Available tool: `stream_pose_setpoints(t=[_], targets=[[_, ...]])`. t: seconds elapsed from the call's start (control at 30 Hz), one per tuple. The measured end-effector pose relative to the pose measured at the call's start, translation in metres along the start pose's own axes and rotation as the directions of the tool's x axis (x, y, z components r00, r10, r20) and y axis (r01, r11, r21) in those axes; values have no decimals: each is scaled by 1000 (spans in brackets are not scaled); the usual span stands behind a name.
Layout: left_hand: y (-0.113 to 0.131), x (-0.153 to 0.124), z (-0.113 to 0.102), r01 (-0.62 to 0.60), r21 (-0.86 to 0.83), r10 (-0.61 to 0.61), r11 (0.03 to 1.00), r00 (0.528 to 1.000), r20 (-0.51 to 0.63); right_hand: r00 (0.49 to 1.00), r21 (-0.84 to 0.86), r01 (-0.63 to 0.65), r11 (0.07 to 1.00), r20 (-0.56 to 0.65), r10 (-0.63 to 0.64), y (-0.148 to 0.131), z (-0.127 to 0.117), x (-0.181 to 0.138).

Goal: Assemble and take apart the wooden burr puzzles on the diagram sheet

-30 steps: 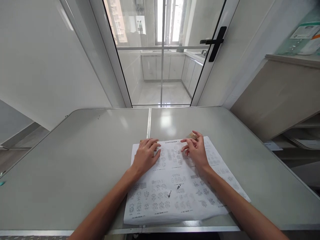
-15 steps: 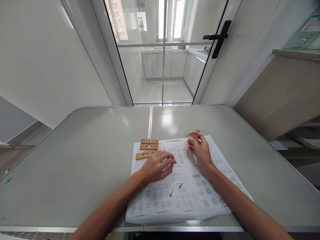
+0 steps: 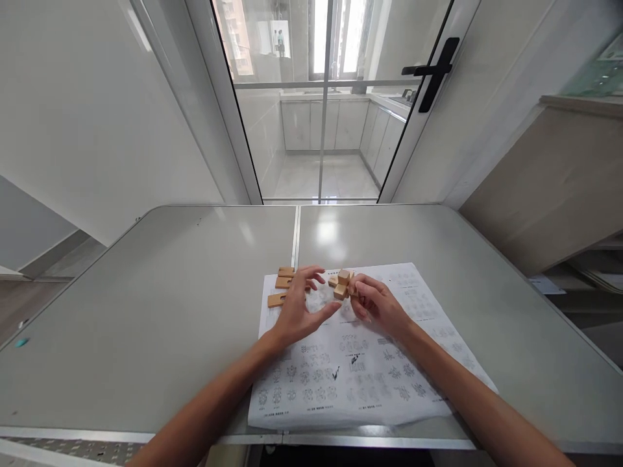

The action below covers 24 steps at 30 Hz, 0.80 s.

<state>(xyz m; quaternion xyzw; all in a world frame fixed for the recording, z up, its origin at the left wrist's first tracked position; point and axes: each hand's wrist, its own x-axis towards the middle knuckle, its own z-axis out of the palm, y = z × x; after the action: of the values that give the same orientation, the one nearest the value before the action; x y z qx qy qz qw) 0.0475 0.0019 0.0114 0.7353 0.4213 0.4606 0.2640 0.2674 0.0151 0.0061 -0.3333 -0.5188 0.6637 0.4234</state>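
Note:
My right hand (image 3: 378, 299) pinches a cluster of interlocking wooden puzzle pieces (image 3: 342, 284), held above the upper middle of a printed sheet (image 3: 370, 383). To its left, my left hand (image 3: 305, 301) is open, thumb and fingers spread toward the cluster, with nothing in its grasp. Behind that hand lie several flat notched wooden pieces (image 3: 276, 299), stacked in rows at the sheet's upper left corner and partly hidden by the fingers. Small diagrams and lines of text cover the paper, along with two dark marks near its middle.
The grey table (image 3: 195, 337) has a metal seam and a metal front edge. A glass door with a black handle (image 3: 433, 72) stands beyond its far side. Shelving (image 3: 545, 168) is at the right. A small teal object (image 3: 21, 342) lies at the far left.
My right hand has come left and nearer, bringing the wooden cluster over the sheet's upper middle. My left hand has lifted and spread its fingers. The view has shifted slightly.

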Motion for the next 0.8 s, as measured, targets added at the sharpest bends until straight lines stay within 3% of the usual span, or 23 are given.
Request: stream_pose_setpoints(t=[0.17,0.23,0.3,0.57,0.8], targets=[[-1,-1,-3,116,-167,-72,979,966,249,983,50,-75,996,174,65,6,-2,-4],[-2,-1,-3,148,-183,-90,972,952,294,971,57,-87,995,229,72,8,-2,-6],[-3,-2,-3,172,-195,-114,966,954,277,973,26,-58,998,225,51,7,-1,-6],[-3,0,-1,229,-211,-211,950,972,105,994,-155,109,982,-11,-112,-4,10,-2],[1,-2,1,201,-178,-188,963,978,85,994,-196,103,975,-20,-109,-3,12,-3]])
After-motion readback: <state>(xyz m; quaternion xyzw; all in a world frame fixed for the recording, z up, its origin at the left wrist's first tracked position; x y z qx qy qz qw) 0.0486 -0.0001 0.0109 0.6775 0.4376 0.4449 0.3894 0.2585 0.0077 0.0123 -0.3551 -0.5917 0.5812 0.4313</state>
